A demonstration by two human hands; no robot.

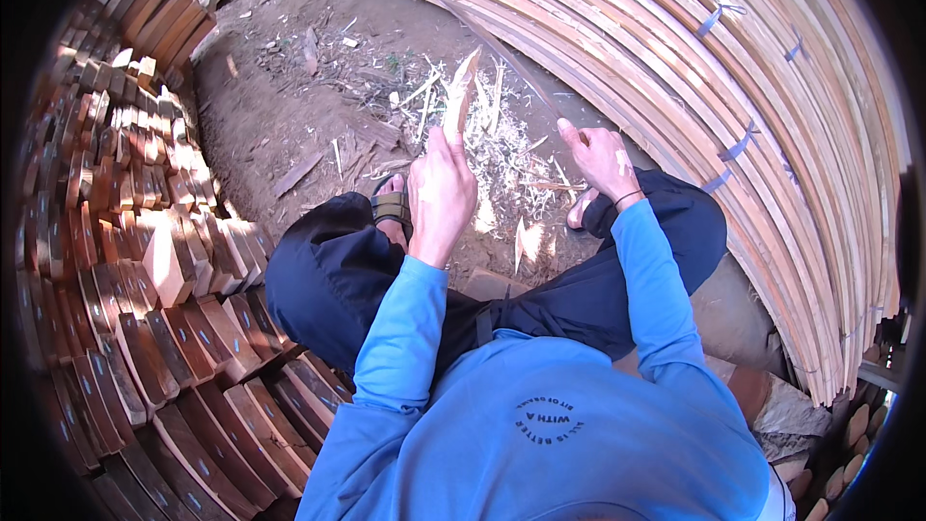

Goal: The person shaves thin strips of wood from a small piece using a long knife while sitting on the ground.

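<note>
My left hand (442, 195) is closed round the lower end of a pale piece of wood (461, 95), which points up and away with a tapered, whittled tip. To its right, my right hand (603, 162) is shut on a long, thin, dark blade that looks like a machete (516, 66). The blade slants away to the far left, passing beyond the wood's tip, and appears apart from it. My fingers hide the machete's handle. Pale wood shavings (506, 164) lie on the ground below both hands, between my sandalled feet.
Stacked short wooden blocks (207, 328) rise along the left side. Long boards (617, 48), bundled with blue ties, fill the right. Bare dirt (260, 106) with scattered chips stretches ahead. My bent knees in dark trousers (323, 256) flank the shavings. Stones (791, 420) sit at the lower right.
</note>
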